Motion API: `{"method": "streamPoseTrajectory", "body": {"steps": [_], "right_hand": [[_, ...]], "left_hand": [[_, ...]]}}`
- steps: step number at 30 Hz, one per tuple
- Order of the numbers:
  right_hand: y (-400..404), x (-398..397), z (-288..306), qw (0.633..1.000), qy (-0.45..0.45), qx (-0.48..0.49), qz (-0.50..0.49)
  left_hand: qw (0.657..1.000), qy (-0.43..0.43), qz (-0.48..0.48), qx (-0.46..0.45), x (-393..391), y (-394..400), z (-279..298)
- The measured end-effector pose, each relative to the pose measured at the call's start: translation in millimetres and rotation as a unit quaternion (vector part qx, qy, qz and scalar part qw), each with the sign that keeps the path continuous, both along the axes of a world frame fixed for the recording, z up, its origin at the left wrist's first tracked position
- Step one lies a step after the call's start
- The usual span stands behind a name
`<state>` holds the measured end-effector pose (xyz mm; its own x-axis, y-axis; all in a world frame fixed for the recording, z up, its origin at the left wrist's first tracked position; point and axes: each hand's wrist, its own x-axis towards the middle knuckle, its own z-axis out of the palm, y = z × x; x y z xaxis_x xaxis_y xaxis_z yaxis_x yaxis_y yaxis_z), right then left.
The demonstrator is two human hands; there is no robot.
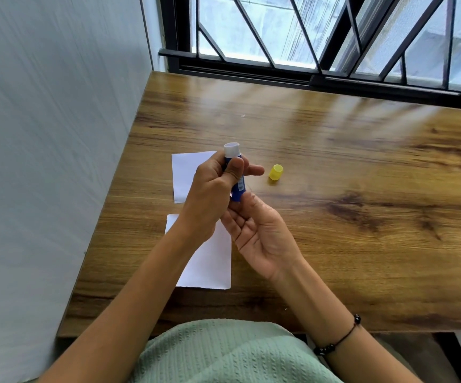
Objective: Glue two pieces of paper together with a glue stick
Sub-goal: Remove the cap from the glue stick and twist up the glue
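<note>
Gripping the blue glue stick [237, 186] upright above the wooden table [334, 189], the left hand [212, 189] wraps its fingers round the barrel, white glue showing at the top. The right hand [259, 230] lies palm-up with its fingertips pinching the stick's base. The yellow cap [275, 175] stands just right of them, with two sheets of white paper, the far sheet [186, 175] and near sheet [210, 266], beneath the left arm.

The left hand [212, 189] covers the middle of the glue stick [237, 189], and the small print on its label is too tiny to read. The left forearm hides part of the near sheet of paper [210, 266], and the hand hides a corner of the far sheet [187, 175]. The surface [362, 217] runs off the right edge, and whether the right fingers [247, 205] pinch the stick's base cannot be told.
</note>
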<state>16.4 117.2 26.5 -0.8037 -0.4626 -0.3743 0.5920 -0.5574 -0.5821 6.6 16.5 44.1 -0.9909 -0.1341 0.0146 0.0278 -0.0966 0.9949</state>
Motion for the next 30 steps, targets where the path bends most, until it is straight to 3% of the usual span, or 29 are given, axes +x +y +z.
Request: {"method": "streamPoseTrajectory", "body": {"steps": [11, 18, 25, 30], "right_hand": [[-2.3, 0.8, -4.1, 0.999, -0.042, -0.006, -0.014], [0.8, 1.3, -1.4, 1.0, 0.007, -0.004, 0.005], [1.8, 1.5, -4.2, 0.999, -0.047, -0.015, -0.004], [2.1, 2.8, -1.3, 1.0, -0.01, -0.013, 0.013]], "left_hand": [[1.0, 0.01, 0.008, -0.003, 3.2, 2.7, 1.9], [1.0, 0.011, -0.003, -0.006, 3.6, 0.6, 2.1], [1.0, 0.018, -0.009, -0.005, 4.5, 3.9, 1.6], [1.0, 0.008, 0.0, -0.017, 3.8, 1.6, 0.1]]}}
